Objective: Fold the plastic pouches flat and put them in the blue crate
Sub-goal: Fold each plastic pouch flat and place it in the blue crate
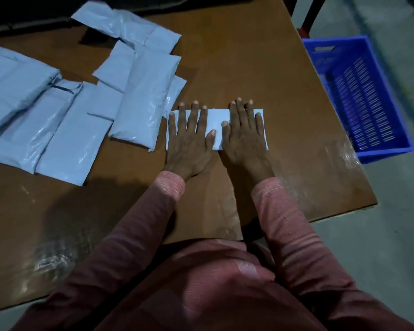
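Observation:
A folded pale blue plastic pouch (214, 120) lies flat on the brown table (261, 75) in front of me. My left hand (189, 142) presses palm down on its left half, fingers spread. My right hand (245, 137) presses flat on its right half, fingers spread too. Neither hand grips the pouch; both lie on top of it. Several more pale blue pouches (139, 99) lie in a loose pile on the left part of the table. The blue crate (359, 96) stands on the floor to the right of the table, and I see nothing inside it.
The table's right edge runs close to the crate. A dark chair leg (308, 17) stands beyond the crate at the top right. Grey floor (392, 223) lies to the right. A dark flat object (93, 38) sits partly under the far pouches.

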Demonstrator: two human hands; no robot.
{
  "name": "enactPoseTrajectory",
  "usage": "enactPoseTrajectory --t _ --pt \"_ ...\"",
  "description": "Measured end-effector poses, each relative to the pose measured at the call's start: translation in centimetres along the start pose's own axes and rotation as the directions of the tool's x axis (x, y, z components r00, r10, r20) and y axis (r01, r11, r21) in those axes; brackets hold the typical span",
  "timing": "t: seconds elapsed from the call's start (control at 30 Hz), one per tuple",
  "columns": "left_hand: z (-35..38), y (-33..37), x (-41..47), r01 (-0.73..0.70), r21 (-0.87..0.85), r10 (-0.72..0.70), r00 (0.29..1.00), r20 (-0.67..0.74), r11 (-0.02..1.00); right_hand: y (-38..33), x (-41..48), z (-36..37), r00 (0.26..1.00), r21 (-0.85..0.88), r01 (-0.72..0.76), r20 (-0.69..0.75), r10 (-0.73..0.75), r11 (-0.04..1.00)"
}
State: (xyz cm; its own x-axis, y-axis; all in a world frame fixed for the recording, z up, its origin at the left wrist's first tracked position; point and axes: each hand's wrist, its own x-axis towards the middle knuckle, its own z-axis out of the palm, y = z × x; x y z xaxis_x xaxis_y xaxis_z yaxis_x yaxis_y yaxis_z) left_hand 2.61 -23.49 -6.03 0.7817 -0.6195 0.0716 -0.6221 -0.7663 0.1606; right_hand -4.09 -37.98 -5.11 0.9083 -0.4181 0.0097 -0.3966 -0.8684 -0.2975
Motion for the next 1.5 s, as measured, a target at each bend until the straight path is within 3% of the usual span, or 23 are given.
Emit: enactPoseTrajectory --t 0.23,0.37,0.57,0.67,0.77,0.83,1.0,1.13,1.27,1.33,1.5 --pt "0.2 0.3 -2.3 0.055 -0.014 -0.056 0.997 -0.053 0.998 0.1 -1.2 -1.6 0.992 -0.012 0.094 0.086 -0.093 0.996" --pt "0.0 0.5 -2.9 0.075 0.046 -0.073 0.997 -0.028 0.996 -0.6 -2.5 -0.6 0.993 0.002 0.060 0.102 -0.060 0.998" --pt "-0.7 0.2 -3.2 0.088 -0.008 -0.088 0.996 -0.027 0.996 -0.1 -1.5 -1.9 0.986 -0.057 0.083 0.148 -0.074 0.995" --pt "-1.3 0.0 -5.2 0.126 -0.016 -0.126 0.990 -0.062 0.992 -1.2 -1.1 -2.7 0.967 -0.004 0.244 0.082 -0.243 0.970" --pt "-1.4 0.1 -7.3 0.117 -0.032 -0.121 0.983 -0.135 0.993 -3.1 0.0 -2.3 0.858 0.167 0.488 0.085 -0.506 0.857" --pt "-0.6 0.2 -8.4 0.106 -0.061 -0.114 0.982 -0.148 0.992 -3.8 0.8 -1.0 0.822 0.187 0.537 0.103 -0.560 0.823" --pt "0.0 0.2 -8.6 0.094 0.005 -0.093 0.986 -0.139 0.996 -3.3 1.6 1.0 0.807 0.117 0.553 0.170 -0.565 0.825" --pt "-1.8 -0.1 -7.0 0.046 -0.038 -0.052 0.986 -0.161 0.998 -3.4 1.6 -0.1 0.806 0.103 0.551 0.190 -0.560 0.828" --pt "-1.3 -0.7 -5.0 -0.011 -0.085 -0.008 0.977 -0.215 0.996 -2.0 -1.0 -1.0 0.904 0.081 0.415 0.074 -0.421 0.906" --pt "-0.5 -0.7 -4.9 -0.017 -0.082 0.002 0.983 -0.184 0.996 -1.1 -2.6 -0.5 0.938 0.115 0.334 0.058 -0.342 0.935" --pt "-1.9 -0.3 -3.7 -0.004 -0.074 0.001 0.999 -0.047 0.997 -0.4 -1.6 -2.1 0.914 0.177 0.332 0.181 -0.362 0.927"
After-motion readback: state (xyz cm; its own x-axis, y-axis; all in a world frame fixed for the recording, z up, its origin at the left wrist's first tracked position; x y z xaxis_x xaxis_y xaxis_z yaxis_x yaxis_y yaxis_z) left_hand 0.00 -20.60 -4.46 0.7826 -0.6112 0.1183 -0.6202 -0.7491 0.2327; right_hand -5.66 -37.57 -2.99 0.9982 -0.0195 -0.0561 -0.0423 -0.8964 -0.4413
